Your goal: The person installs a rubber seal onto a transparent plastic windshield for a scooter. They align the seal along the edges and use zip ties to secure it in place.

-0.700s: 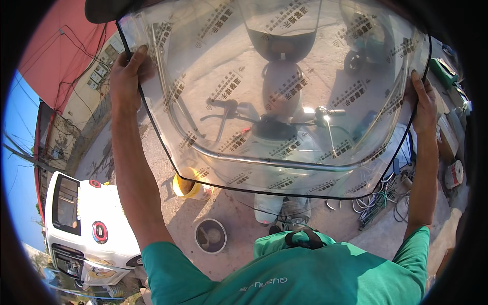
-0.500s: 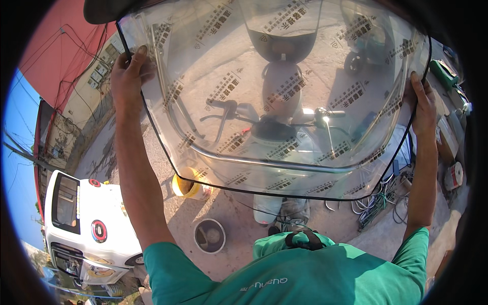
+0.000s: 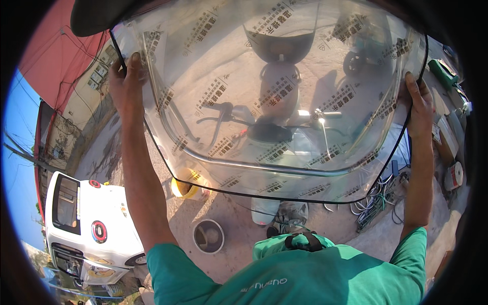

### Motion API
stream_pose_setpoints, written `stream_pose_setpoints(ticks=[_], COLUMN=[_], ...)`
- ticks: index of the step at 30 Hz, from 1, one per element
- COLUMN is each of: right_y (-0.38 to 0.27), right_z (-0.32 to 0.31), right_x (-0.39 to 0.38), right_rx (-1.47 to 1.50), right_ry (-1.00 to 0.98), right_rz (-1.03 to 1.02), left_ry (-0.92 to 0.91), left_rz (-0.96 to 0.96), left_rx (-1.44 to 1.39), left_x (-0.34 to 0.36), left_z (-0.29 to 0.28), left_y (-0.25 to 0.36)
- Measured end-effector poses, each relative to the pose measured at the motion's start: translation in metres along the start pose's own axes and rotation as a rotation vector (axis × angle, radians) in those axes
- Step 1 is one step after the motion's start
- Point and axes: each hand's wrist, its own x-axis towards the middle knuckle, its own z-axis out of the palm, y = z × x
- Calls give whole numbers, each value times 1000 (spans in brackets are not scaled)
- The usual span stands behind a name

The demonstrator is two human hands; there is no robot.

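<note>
A large clear plastic windshield sheet [image 3: 223, 175] with black edging and dark printed marks spreads out in front of me. My left hand [image 3: 127, 86] grips its left edge, thumb on the near face. On the opposite edge my right hand [image 3: 420, 104] is closed in the same way. A bent metal tube [image 3: 269, 168] curves along the sheet's sides and lower part. Through the plastic shows a two-wheeler with its handlebar [image 3: 223, 119], a bright mirror stalk [image 3: 325, 134] and a long seat [image 3: 279, 91]. Parts of my fingers are hidden behind the sheet.
A yellow bucket [image 3: 185, 187] and a pale bucket [image 3: 209, 249] stand on the ground near me. To the left is a white vehicle [image 3: 101, 213]. Cables [image 3: 373, 211], boxes and a white roll [image 3: 454, 176] lie along the right.
The windshield sheet has shifted slightly left and a little toward me, with both hands still on its edges. The scene behind it looks almost the same.
</note>
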Motion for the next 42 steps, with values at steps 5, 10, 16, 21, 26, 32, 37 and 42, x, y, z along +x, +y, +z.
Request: stream_pose_setpoints(ticks=[5, 10, 16, 21, 26, 32, 37, 42], right_y=[-14, -19, -22, -23, -25, -20, -19, -20], right_z=[23, 20, 16, 18, 15, 12, 12, 12], right_x=[-9, -10, -14, -14, -13, -11, -14, -13], right_rx=[-12, 53, 60, 92, 61, 35, 95, 128], right_ry=[19, -70, -53, -42, -56, -57, -50, -71], right_rz=[-78, -138, -145, -133, -125, -149, -130, -110], left_ry=[33, 61, 73, 75, 72, 88, 160, 169], left_rz=[33, 61, 68, 47, 43, 56, 142, 96], left_rx=[28, 11, 60, 83, 90, 92, 239, 216], left_x=[7, 4, 1, 0, 3, 1, 1, 1], left_z=[4, 1, 10, 12, 10, 14, 16, 18], left_y=[-7, -13, -6, -4, -9, -3, 1, 8])
